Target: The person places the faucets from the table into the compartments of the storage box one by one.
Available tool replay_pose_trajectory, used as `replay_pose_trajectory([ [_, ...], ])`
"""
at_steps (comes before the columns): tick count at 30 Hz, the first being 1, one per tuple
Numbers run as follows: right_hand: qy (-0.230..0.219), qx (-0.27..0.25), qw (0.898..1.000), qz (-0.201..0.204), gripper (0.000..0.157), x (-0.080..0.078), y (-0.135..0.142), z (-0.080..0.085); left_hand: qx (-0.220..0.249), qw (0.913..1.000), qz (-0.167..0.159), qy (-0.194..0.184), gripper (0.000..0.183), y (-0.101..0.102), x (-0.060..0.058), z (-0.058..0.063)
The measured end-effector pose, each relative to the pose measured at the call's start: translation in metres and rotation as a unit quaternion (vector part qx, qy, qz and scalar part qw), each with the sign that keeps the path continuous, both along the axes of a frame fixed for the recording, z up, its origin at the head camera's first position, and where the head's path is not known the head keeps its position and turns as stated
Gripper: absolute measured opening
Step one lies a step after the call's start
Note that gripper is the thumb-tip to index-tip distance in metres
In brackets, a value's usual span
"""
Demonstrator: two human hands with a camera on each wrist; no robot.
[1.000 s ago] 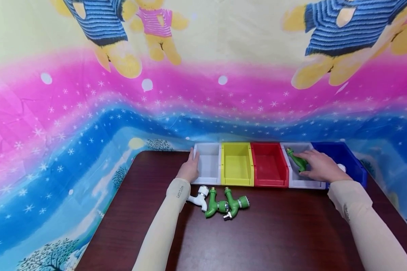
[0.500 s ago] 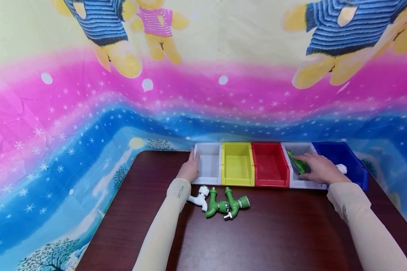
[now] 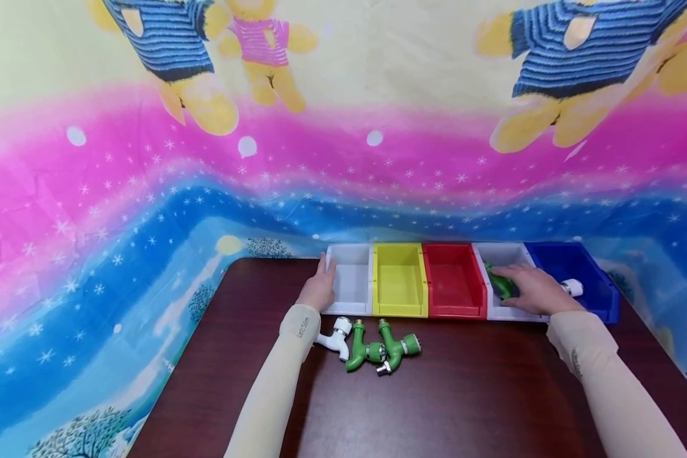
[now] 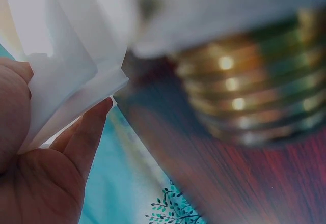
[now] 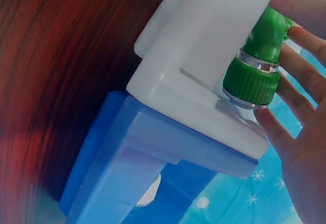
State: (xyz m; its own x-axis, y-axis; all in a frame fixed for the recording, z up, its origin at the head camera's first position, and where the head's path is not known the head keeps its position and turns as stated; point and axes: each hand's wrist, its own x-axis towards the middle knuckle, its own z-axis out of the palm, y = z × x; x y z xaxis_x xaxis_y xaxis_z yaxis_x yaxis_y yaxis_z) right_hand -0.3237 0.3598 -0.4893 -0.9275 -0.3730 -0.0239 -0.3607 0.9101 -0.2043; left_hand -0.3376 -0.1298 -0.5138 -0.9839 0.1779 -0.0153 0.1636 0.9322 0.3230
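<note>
In the head view my left hand (image 3: pixel 317 291) grips the left side wall of the leftmost white bin (image 3: pixel 352 273). The left wrist view has the thumb on one face of that wall and the fingers on the other. My right hand (image 3: pixel 535 291) reaches into the second white bin (image 3: pixel 509 313), holding a green faucet (image 3: pixel 500 286) inside it. Close up in the right wrist view, the faucet's ribbed green knob (image 5: pixel 250 81) sits near the bin wall, with fingers curled along its far side. The palm hides part of the faucet.
Yellow (image 3: pixel 401 280) and red (image 3: pixel 455 280) bins stand between the white ones. At the right end a blue bin (image 3: pixel 567 257) holds a white-knobbed faucet (image 3: pixel 574 287). On the table lie a white faucet (image 3: pixel 336 338) and two green faucets (image 3: pixel 357 353) (image 3: pixel 397 348).
The right hand has shifted slightly left and down into the second white bin, and less of the green faucet shows. The left hand stays on its bin.
</note>
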Motion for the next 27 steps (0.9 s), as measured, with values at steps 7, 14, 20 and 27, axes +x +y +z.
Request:
replay_pose_trajectory([
  [7,-0.005,0.007,1.000,0.002,0.083,-0.0017,-0.0029,-0.0018,0.000,1.0000,-0.002,0.005,0.081,-0.0014,0.0005,-0.0028],
  [14,-0.007,0.005,1.000,0.001,0.082,-0.0037,-0.0045,-0.0023,-0.001,1.0000,-0.003,0.005,0.082,-0.0014,-0.0012,-0.0025],
  [20,-0.018,0.005,1.000,-0.011,0.084,-0.0052,-0.0056,-0.0048,-0.002,1.0000,-0.003,0.003,0.082,-0.0014,-0.0016,-0.0038],
  [27,-0.021,0.003,1.000,-0.011,0.084,-0.0058,-0.0065,-0.0042,-0.004,0.9999,-0.002,0.010,0.081,-0.0011,-0.0031,-0.0050],
])
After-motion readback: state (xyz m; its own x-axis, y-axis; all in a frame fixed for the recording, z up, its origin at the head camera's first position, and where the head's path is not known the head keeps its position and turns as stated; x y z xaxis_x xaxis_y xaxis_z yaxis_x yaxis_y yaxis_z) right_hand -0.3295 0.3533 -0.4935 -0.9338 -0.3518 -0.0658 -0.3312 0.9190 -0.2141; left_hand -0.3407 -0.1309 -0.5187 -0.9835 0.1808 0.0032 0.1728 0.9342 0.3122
